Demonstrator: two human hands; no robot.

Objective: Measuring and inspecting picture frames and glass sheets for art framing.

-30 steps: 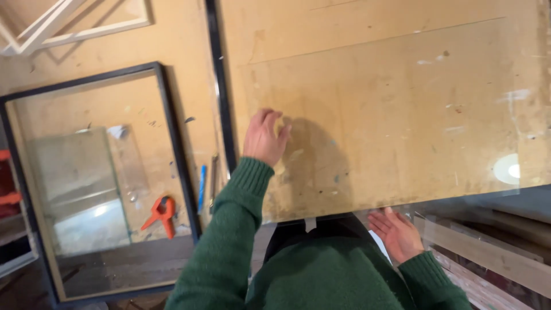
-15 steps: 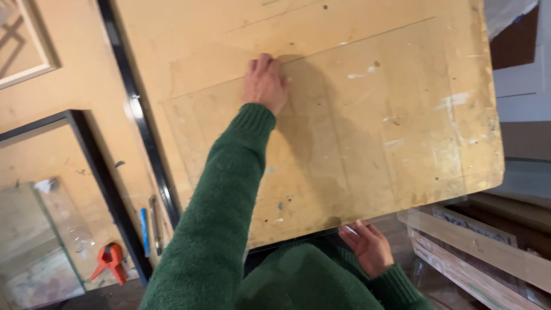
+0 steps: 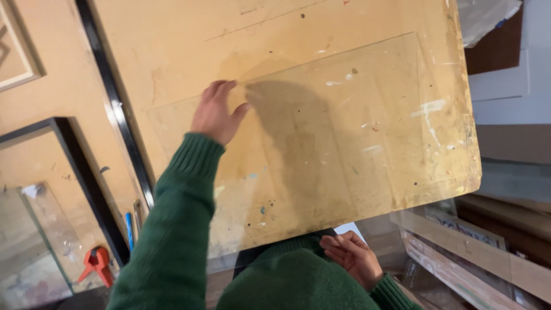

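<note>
Head view, looking down on a paint-flecked tan wooden worktable [image 3: 189, 46]. A clear rectangular glass sheet [image 3: 344, 143] lies flat on the table's near right part; its far edge runs as a faint slanted line across the tabletop, and its near edge overhangs the table's near edge, toward the person.

The left hand [image 3: 217, 112], at the end of a green knitted sleeve [image 3: 172, 229], rests palm down at the glass sheet's far left edge. Its fingers [image 3: 221, 87] are extended and slightly spread, the thumb apart from them; they press on the sheet rather than close around it. The hand's shadow falls on the glass just to its right.

The right hand [image 3: 353, 258] sits below the table's near edge, under the overhanging glass and close to the person's green-clad body. Its fingers [image 3: 338, 244] are curled loosely; whether they touch the sheet's edge cannot be told.

Left of the table, a long black strip [image 3: 112, 103] runs along its left side. Further left, a black-framed picture frame [image 3: 86, 183] lies with glazing inside it, and an orange spring clamp [image 3: 97, 264] lies just beside that frame's near right corner. A blue pen-like tool [image 3: 129, 229] lies between the frame and the table. Right of the table's near corner, pale wooden frame lengths [image 3: 453, 241] are stacked well below the tabletop.
</note>
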